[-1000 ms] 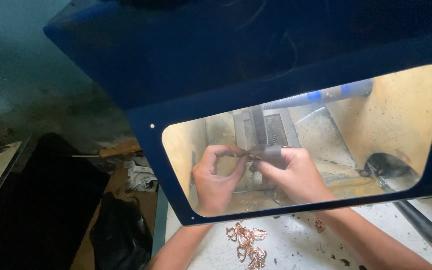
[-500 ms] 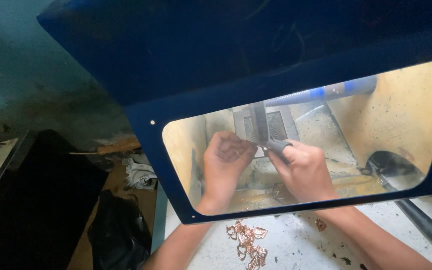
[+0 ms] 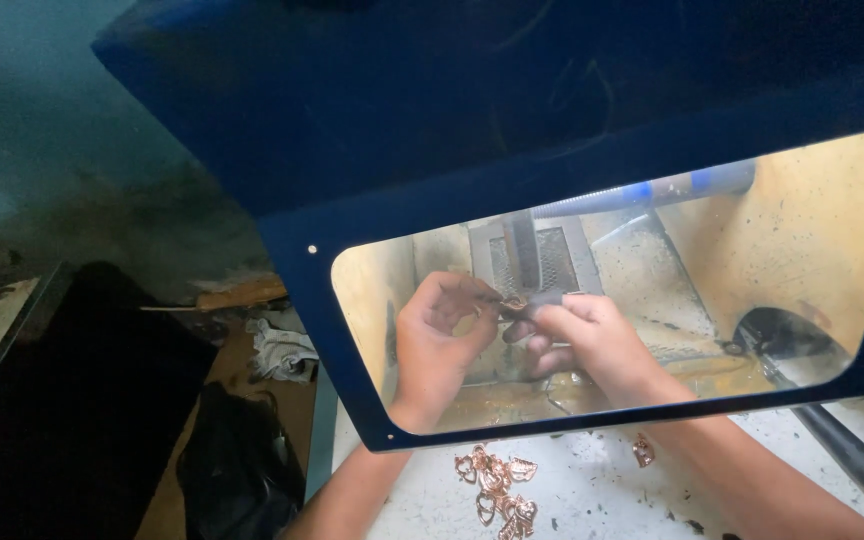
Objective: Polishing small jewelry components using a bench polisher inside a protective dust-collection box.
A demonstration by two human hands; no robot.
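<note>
Both hands inside blast cabinet: left hand (image 3: 439,345) pinches copper piece (image 3: 512,301), right hand (image 3: 592,340) grips nozzle (image 3: 542,298). More pieces (image 3: 497,490) at 6 o'clock on counter (image 3: 592,490).

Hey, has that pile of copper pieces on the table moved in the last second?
No. The copper pieces still lie just below the blue window frame, near its lower left corner.
</note>
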